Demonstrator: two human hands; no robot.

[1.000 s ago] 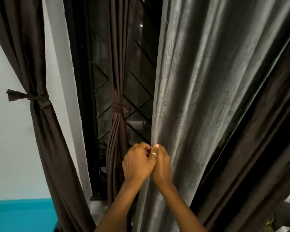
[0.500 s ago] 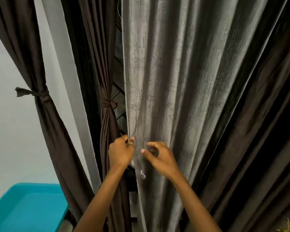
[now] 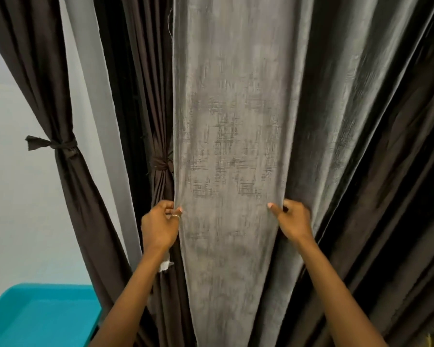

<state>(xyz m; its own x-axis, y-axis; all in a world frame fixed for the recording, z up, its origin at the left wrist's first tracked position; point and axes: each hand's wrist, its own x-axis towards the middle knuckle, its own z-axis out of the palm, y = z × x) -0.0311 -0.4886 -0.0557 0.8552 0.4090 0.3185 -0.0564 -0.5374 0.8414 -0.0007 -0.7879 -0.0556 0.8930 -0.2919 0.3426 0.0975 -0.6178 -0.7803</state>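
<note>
From the head view, the left hand point(image 3: 161, 226) pinches the near edge of the grey curtain point(image 3: 231, 136), thumb in front. The right hand point(image 3: 292, 221) clamps a fold further along. The hands are well apart, so the cloth between them pulls flat, likely to spread it wide. It's a soft, sheened weave with a crosshatched grain, dropping into deep pleats beyond the right hand. Just behind the left hand hangs a knotted brown drape point(image 3: 162, 171), smooth and matte.

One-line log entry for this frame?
stage: grey curtain held spread | left grip: pinches its left edge | right grip: pinches a fold further right | behind: tied brown curtain
</note>
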